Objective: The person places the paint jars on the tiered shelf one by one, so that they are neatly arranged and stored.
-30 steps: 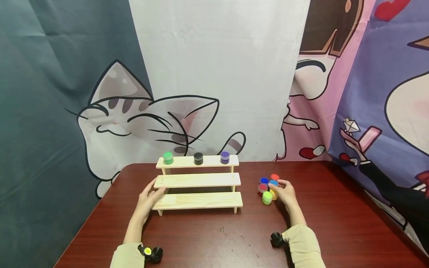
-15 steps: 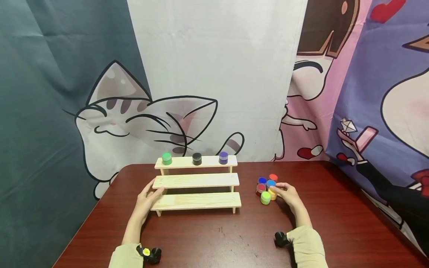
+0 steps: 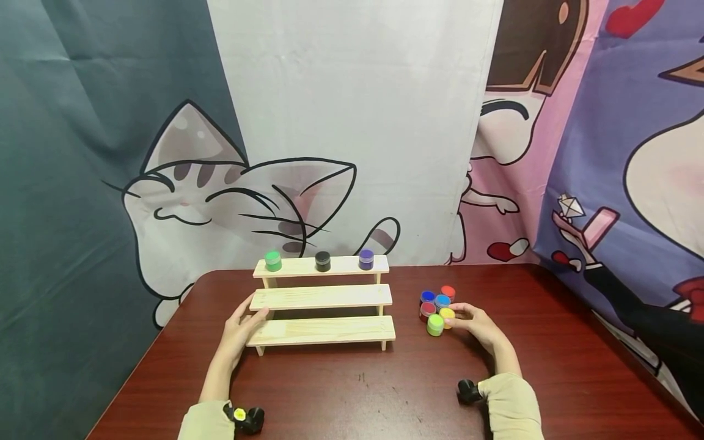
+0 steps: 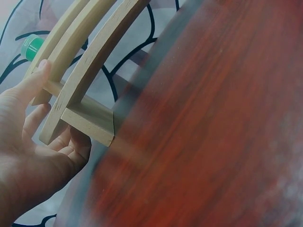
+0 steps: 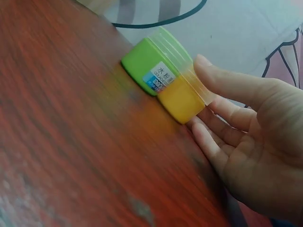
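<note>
The left hand [image 3: 239, 328] curls round the rack [image 3: 321, 330]; the right hand [image 3: 480, 327] apparently pinches the yellow jar [image 5: 182, 103], best held upright.

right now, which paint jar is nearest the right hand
The yellow paint jar, beside the light-green paint jar: the only one that the right hand pinches.

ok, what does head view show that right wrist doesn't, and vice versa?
Head only: left hand gripping a three-tier pale wooden rack; on its top tier, small round green jar, black jar, purple jar; right of it, blue jar, light-blue jar, bright-red jar, dark-red jar.

Right wrist only: printed label on the small round lime-green jar.

Both: that jar, a small round yellow jar, right hand pinching it, red-brown table, cartoon-printed backdrop; maybe the rack, as a pale sliver at right wrist's top edge.
</note>
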Demonstrator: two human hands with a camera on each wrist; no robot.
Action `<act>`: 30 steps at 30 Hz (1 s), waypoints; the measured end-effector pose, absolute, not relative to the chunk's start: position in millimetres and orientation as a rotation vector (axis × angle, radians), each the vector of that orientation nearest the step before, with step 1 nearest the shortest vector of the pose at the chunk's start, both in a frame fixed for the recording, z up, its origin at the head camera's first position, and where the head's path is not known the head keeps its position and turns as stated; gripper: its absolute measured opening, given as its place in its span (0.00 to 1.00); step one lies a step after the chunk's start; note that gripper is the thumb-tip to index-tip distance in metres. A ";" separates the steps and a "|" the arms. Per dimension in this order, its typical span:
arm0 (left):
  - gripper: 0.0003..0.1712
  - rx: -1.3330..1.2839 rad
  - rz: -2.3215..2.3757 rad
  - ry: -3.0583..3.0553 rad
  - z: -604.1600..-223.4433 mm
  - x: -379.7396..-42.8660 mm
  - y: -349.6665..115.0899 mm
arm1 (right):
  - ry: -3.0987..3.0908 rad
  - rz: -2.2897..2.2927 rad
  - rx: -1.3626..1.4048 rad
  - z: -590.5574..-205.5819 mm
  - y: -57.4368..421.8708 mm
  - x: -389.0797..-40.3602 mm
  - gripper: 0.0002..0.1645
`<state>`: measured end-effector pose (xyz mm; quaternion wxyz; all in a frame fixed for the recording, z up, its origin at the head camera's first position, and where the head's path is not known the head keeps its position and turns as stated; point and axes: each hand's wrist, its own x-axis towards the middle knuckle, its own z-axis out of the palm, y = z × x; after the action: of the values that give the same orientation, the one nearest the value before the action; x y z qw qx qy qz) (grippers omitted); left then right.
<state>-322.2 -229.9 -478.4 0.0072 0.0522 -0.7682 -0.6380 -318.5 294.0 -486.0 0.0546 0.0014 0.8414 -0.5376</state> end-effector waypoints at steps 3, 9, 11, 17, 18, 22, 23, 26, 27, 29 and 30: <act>0.41 0.168 -2.001 -2.397 -478.5 -322.4 -229.7 | 2.551 -1.629 0.004 -486.4 294.7 -318.4 0.36; 0.42 0.171 -1.996 -2.401 -478.9 -322.6 -230.1 | 2.572 -1.611 -0.011 -488.4 295.8 -319.5 0.35; 0.42 0.174 -1.992 -2.403 -478.9 -322.7 -230.2 | 2.576 -1.607 -0.007 -489.6 296.2 -320.2 0.34; 0.41 0.180 -1.989 -2.403 -478.7 -322.4 -229.8 | 2.580 -1.603 -0.016 -489.9 296.2 -319.6 0.33; 0.41 0.179 -1.988 -2.403 -478.6 -322.3 -229.8 | 2.577 -1.608 -0.016 -489.8 295.8 -319.2 0.33; 0.41 0.179 -1.987 -2.397 -478.2 -322.1 -229.5 | 2.568 -1.623 -0.037 -490.5 295.7 -318.6 0.33; 0.41 0.181 -1.989 -2.394 -478.1 -322.0 -229.4 | 2.566 -1.629 -0.029 -490.7 295.6 -318.6 0.33; 0.41 0.183 -1.988 -2.392 -477.2 -321.6 -229.1 | 2.573 -1.630 -0.008 -491.4 295.9 -319.6 0.33; 0.41 0.183 -1.987 -2.395 -477.1 -321.5 -229.2 | 2.574 -1.632 -0.004 -491.5 295.9 -319.5 0.33; 0.41 0.182 -1.986 -2.400 -476.8 -321.4 -229.3 | 2.579 -1.631 0.004 -491.3 295.9 -319.6 0.33; 0.41 0.181 -1.987 -2.399 -476.7 -321.5 -229.3 | 2.583 -1.628 0.000 -491.3 296.0 -319.6 0.33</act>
<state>-321.5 -229.3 -476.7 0.0109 0.0581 -0.7688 -0.6367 -319.6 296.0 -491.3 0.0442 -0.0001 0.8452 -0.5326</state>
